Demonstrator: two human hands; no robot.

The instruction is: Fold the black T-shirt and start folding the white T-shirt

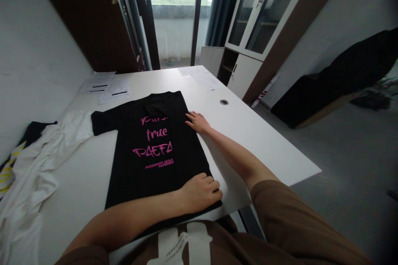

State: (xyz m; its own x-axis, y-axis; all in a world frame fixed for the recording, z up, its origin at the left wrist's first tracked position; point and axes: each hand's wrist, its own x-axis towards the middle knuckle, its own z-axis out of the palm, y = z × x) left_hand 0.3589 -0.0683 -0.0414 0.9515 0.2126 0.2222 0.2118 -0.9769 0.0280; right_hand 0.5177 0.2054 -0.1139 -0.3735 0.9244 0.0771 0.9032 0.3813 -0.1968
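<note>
A black T-shirt (137,178) with pink lettering lies on the white table in front of me. Its right side is folded inward over part of the print, while the left sleeve sticks out. My left hand (202,192) reaches across the bottom of the shirt, fingers curled on the folded edge near the lower right corner; the fingertips are partly hidden. Farther up that same edge, my right hand (198,123) rests with its fingers spread, the tips touching the black fabric.
White crumpled cloth (46,165) lies at the left of the table (248,132), beside a black and yellow garment (12,165). Papers (107,87) lie at the back left, more sheets (199,76) at the far edge. A cable hole (224,102) is on the right.
</note>
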